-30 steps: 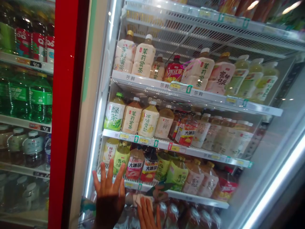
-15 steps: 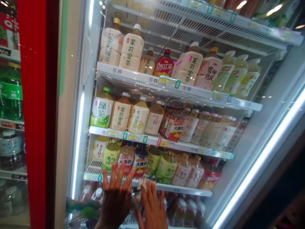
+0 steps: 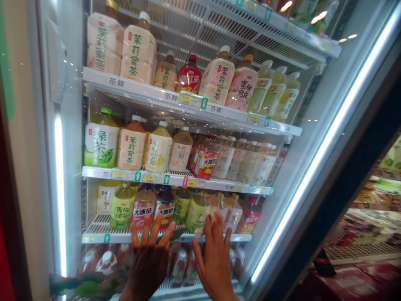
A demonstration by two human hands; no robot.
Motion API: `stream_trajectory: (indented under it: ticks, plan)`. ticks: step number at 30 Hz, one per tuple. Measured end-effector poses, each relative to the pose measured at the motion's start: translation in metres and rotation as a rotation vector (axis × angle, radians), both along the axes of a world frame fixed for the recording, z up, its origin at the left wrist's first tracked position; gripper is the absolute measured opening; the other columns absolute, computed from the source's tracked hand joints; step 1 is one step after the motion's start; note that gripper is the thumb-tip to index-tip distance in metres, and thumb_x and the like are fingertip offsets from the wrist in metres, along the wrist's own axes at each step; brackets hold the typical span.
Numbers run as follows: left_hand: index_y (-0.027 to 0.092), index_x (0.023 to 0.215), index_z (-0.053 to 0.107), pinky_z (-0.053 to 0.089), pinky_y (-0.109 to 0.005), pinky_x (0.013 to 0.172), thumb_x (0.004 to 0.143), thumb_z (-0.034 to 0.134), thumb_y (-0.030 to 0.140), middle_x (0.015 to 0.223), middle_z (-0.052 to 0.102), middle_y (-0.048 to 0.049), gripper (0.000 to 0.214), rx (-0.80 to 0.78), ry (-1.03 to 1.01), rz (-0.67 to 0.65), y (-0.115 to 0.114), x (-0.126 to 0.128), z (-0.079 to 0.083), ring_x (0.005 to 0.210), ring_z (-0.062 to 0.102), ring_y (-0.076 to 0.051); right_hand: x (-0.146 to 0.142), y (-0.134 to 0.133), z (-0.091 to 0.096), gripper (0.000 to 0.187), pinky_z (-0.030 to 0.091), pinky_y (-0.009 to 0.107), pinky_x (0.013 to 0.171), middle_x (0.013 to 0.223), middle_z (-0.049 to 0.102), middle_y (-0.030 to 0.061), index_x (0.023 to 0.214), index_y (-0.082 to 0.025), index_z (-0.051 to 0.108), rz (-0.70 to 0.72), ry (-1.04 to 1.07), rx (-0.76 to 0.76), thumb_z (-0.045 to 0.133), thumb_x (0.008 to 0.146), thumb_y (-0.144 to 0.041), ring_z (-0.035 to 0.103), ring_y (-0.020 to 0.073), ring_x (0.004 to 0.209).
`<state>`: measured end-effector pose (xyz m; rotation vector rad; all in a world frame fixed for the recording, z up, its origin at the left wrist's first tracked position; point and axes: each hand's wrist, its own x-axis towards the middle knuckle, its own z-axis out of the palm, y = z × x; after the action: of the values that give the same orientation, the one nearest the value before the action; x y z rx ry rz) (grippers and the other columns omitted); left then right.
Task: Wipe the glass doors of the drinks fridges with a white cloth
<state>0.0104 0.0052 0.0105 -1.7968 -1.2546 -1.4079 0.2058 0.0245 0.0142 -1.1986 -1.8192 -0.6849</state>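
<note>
My left hand (image 3: 148,261) lies flat against the glass door (image 3: 291,163) of a drinks fridge, fingers spread, holding nothing. My right hand (image 3: 214,259) is just to its right, also against the glass, pressing a small white cloth (image 3: 204,218) under its fingertips. Behind the glass, level with my fingers, stand tea bottles (image 3: 144,207) on the third white wire shelf (image 3: 100,234). Both hands are low on the door, near its bottom.
Upper shelves hold large pale tea bottles (image 3: 138,48) and a red-labelled bottle (image 3: 188,77). A lit strip (image 3: 313,167) runs down the door's right frame. To the right are a store shelf of packaged goods (image 3: 369,217) and red cartons (image 3: 354,284) on the floor.
My right hand has slid the cloth up and to the right across the glass. My left hand stays spread on the door. My view has swung right, off the red fridge frame.
</note>
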Motion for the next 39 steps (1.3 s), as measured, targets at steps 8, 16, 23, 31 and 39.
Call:
stream_trajectory:
  ticks: [8,16,23,31,39]
  plan:
    - [0.033,0.150,0.049,0.002,-0.055,0.131,0.095,0.061,0.029,0.158,0.048,-0.0043,0.057,0.026,0.037,-0.042,0.009,0.015,-0.002,0.159,0.020,-0.024,0.029,-0.001,-0.069,0.075,0.013,0.065,0.128,0.171,0.018,0.0115,0.166,-0.017,0.007,-0.056,-0.049,0.051,0.044,0.102,-0.024,0.009,0.0312,0.160]
    - [0.033,0.144,0.057,0.002,-0.052,0.131,0.095,0.060,0.031,0.150,0.057,-0.0038,0.048,-0.015,0.077,-0.042,0.005,0.023,-0.001,0.157,0.025,-0.024,0.043,0.019,-0.014,0.071,0.018,0.073,0.122,0.172,0.011,0.0151,0.166,-0.015,0.004,-0.089,0.221,0.014,0.037,0.106,-0.035,0.006,0.0339,0.160]
    - [0.035,0.145,0.055,0.001,-0.052,0.132,0.094,0.062,0.034,0.149,0.059,-0.0031,0.051,0.023,0.069,-0.008,0.003,0.013,0.000,0.158,0.021,-0.023,-0.015,0.005,-0.026,0.076,0.016,0.073,0.123,0.169,0.020,0.0148,0.166,-0.017,0.007,-0.010,0.036,0.040,0.045,0.102,-0.031,0.011,0.0347,0.159]
    - [0.034,0.154,0.043,0.007,-0.061,0.131,0.092,0.064,0.027,0.163,0.041,-0.0053,0.066,0.034,-0.027,0.098,-0.002,-0.018,0.004,0.158,0.021,-0.031,-0.057,-0.008,-0.028,0.072,0.018,0.069,0.124,0.164,0.035,0.0139,0.166,-0.019,0.007,0.061,0.008,0.084,0.041,0.102,-0.018,0.010,0.0303,0.159]
    - [0.035,0.160,0.028,0.005,-0.069,0.127,0.095,0.061,0.022,0.172,0.017,-0.0049,0.074,0.050,-0.077,0.217,-0.022,-0.070,0.021,0.159,0.011,-0.036,-0.114,0.002,0.035,0.073,0.015,0.073,0.123,0.168,0.024,0.0152,0.166,-0.017,0.008,0.120,0.004,0.078,0.043,0.104,-0.032,0.015,0.0357,0.159]
